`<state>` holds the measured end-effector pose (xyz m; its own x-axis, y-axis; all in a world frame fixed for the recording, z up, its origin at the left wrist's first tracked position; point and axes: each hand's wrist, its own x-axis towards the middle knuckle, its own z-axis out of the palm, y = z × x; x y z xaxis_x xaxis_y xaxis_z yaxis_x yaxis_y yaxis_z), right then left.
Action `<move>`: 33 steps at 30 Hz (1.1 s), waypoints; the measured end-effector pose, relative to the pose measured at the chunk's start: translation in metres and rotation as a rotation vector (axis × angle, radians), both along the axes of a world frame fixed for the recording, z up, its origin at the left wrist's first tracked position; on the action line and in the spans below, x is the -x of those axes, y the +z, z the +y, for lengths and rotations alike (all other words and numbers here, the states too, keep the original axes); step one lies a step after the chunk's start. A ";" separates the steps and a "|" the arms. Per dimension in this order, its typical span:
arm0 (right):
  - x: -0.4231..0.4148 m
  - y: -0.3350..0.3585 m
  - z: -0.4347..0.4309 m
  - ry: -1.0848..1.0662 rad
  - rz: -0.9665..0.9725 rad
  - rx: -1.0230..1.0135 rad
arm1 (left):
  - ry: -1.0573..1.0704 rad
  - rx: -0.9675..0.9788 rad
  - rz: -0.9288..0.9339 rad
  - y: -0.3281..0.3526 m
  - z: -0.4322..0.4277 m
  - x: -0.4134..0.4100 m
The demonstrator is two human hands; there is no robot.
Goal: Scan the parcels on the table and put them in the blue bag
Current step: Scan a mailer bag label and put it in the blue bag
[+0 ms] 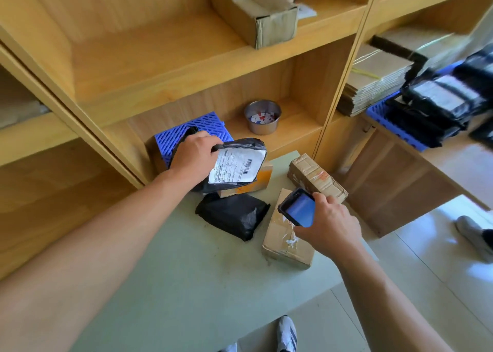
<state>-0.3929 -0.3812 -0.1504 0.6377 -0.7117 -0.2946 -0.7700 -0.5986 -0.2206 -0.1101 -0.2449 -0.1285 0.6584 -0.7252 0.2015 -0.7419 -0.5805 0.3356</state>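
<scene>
Fingers (pixel 321 198) of the right hand (pixel 329 226) are wrapped round a scanner (pixel 300 209), held over a brown box (pixel 282 245) on the counter (pixel 200 271). A black parcel (pixel 234 215) is laid beside it. Farther off, a labelled black parcel (pixel 237 165) is gripped by the left hand (pixel 196 155) before a blue crate (pixel 184 131); a taped box (pixel 317 177) is set to its right.

1 head-worn wide-angle view, looking forward and down, close over table (pixel 186 271), facing shelves (pixel 165 58)

table (pixel 186 271): pale green top
centre: black poly parcel (pixel 232 214), lying flat
right: near cardboard box (pixel 282 242), far cardboard box (pixel 317 177), both taped
far edge: orange-brown box (pixel 262 177), partly hidden
</scene>
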 end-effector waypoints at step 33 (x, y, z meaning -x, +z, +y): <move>-0.074 0.018 0.229 0.652 -0.135 -0.132 | 0.768 0.004 0.005 0.007 0.382 0.102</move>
<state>-0.3191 -0.1527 -0.1326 0.9616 -0.1325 -0.2402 -0.2211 -0.8928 -0.3926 -0.2116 0.1376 -0.1216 0.9780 -0.0631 0.1987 -0.1294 -0.9311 0.3409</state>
